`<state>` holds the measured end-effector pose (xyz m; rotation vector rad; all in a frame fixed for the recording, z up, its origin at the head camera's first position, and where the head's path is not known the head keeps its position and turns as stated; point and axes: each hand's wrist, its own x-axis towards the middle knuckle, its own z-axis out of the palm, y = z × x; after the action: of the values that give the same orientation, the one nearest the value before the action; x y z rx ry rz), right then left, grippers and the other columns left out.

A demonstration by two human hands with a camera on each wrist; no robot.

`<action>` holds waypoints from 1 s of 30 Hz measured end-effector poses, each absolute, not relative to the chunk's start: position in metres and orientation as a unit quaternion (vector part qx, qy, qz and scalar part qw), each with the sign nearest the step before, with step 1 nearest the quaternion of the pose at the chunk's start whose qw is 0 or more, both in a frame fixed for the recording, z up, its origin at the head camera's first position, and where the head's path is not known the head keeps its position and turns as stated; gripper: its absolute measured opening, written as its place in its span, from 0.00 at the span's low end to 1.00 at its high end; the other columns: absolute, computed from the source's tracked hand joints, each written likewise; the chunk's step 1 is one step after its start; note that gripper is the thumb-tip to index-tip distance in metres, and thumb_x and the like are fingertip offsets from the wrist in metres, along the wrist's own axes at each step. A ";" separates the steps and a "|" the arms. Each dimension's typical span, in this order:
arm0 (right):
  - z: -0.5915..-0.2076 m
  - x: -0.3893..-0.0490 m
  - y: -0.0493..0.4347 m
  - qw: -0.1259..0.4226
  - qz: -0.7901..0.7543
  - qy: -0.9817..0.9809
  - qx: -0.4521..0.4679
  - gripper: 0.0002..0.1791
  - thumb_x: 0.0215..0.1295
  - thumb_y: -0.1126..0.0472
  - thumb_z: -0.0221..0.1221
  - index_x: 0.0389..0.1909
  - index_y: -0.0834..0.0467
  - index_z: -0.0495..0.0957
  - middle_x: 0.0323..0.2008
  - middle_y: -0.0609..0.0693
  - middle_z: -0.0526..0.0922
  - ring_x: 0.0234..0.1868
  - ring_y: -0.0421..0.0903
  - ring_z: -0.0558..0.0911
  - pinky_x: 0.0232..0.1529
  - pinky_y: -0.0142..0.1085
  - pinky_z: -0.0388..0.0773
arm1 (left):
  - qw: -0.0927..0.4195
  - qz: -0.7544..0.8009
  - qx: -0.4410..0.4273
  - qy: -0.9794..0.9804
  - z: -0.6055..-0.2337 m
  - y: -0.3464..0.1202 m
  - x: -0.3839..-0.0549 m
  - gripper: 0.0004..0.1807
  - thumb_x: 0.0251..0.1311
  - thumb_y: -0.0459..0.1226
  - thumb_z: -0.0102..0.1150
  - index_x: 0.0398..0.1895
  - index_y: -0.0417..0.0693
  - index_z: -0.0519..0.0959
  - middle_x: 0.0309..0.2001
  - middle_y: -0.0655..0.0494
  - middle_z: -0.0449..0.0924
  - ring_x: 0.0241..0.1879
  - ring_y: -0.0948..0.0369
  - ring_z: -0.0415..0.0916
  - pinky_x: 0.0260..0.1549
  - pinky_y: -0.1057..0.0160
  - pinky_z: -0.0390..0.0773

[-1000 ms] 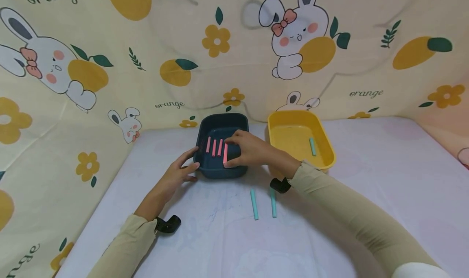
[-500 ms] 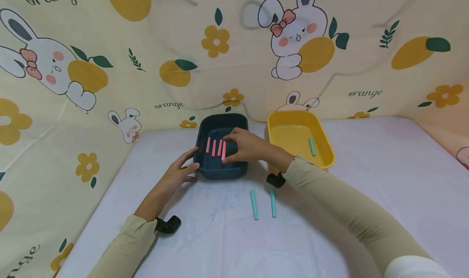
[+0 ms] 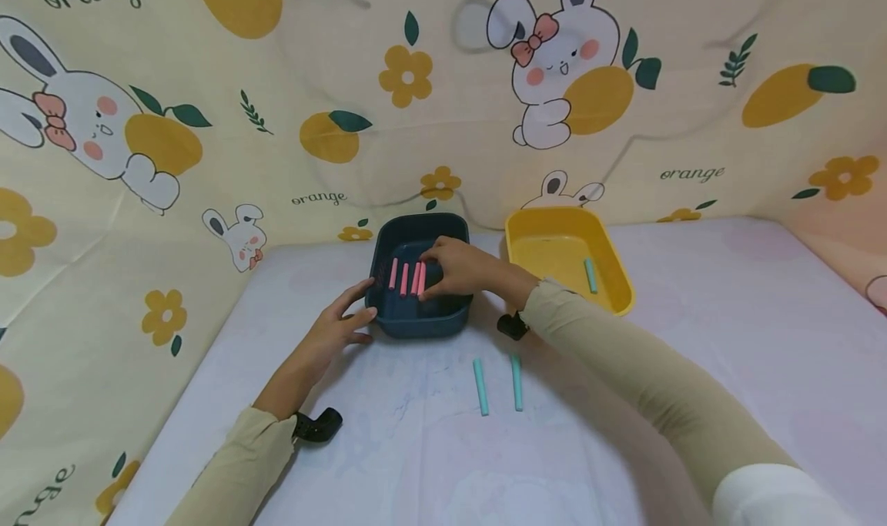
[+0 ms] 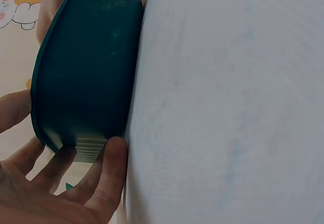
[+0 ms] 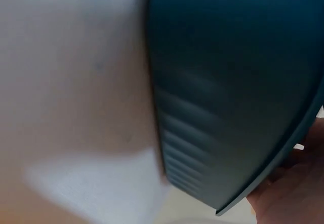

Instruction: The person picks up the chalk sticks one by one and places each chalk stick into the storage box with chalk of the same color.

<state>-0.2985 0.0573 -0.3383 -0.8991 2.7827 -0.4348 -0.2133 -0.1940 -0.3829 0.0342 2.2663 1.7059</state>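
In the head view a dark blue bin [image 3: 419, 327] stands at the back of the table. My right hand [image 3: 460, 268] reaches over its right side and pinches a pink chalk stick [image 3: 422, 278] low inside it. Several other pink chalk sticks [image 3: 404, 279] lie in a row just left of it. My left hand [image 3: 336, 326] touches the bin's left side with spread, fairly straight fingers; the left wrist view has these fingers [image 4: 114, 165] against the bin wall [image 4: 91, 67]. In the right wrist view the bin wall [image 5: 228, 82] hides the pinched stick and most of the hand [image 5: 293, 188].
A yellow bin [image 3: 620, 303] stands right of the blue one, with one teal chalk stick [image 3: 590, 276] inside. Two more teal sticks [image 3: 481, 387] lie on the white tabletop [image 3: 388, 449] in front. A printed cloth [image 3: 277, 156] hangs behind.
My right hand has shifted slightly left and away from me, bringing the pinched pink chalk stick close beside the others in the blue bin. The left hand stays put.
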 end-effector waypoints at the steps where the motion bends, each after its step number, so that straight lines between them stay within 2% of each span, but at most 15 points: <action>1: -0.339 -0.301 0.057 0.091 -0.142 0.938 -0.303 0.42 0.55 0.37 0.69 0.67 0.56 0.73 0.61 0.56 0.73 0.56 0.50 0.75 0.64 0.44 0.75 | 0.153 0.595 0.014 0.789 -0.383 -0.194 -0.213 0.33 0.74 0.41 0.51 0.78 0.66 0.55 0.80 0.51 0.45 0.71 0.44 0.61 0.57 0.53 0.79; 10: -0.348 -0.314 0.051 0.107 -0.118 0.944 -0.290 0.43 0.54 0.36 0.69 0.66 0.56 0.73 0.60 0.56 0.73 0.53 0.50 0.75 0.62 0.44 0.76 | 0.154 0.597 0.014 0.788 -0.384 -0.193 -0.213 0.32 0.73 0.42 0.52 0.77 0.66 0.56 0.80 0.53 0.46 0.69 0.46 0.63 0.55 0.55 0.80; 16: -0.351 -0.323 0.047 0.111 -0.092 0.947 -0.286 0.43 0.54 0.36 0.69 0.67 0.55 0.73 0.62 0.56 0.72 0.55 0.49 0.74 0.64 0.45 0.75 | 0.150 0.602 0.023 0.784 -0.384 -0.195 -0.214 0.33 0.73 0.40 0.52 0.78 0.64 0.55 0.80 0.50 0.45 0.69 0.45 0.62 0.55 0.54 0.80; 26: -0.349 -0.334 0.042 0.121 -0.045 0.949 -0.286 0.43 0.54 0.34 0.67 0.67 0.54 0.73 0.65 0.54 0.72 0.61 0.50 0.75 0.64 0.47 0.74 | 0.153 0.595 0.012 0.789 -0.383 -0.195 -0.215 0.32 0.74 0.41 0.50 0.78 0.67 0.56 0.80 0.52 0.45 0.70 0.45 0.61 0.56 0.53 0.80; 30: -0.350 -0.334 0.041 0.123 -0.027 0.950 -0.284 0.42 0.55 0.34 0.67 0.67 0.53 0.73 0.64 0.53 0.72 0.59 0.50 0.75 0.61 0.47 0.76 | 0.156 0.594 0.003 0.789 -0.383 -0.195 -0.216 0.31 0.74 0.41 0.50 0.77 0.69 0.57 0.80 0.54 0.45 0.70 0.45 0.61 0.57 0.53 0.79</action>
<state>-0.3342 0.0411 -0.3497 -0.8286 2.7723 -0.0777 -0.2156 -0.1950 -0.3829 0.0100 2.2603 1.7009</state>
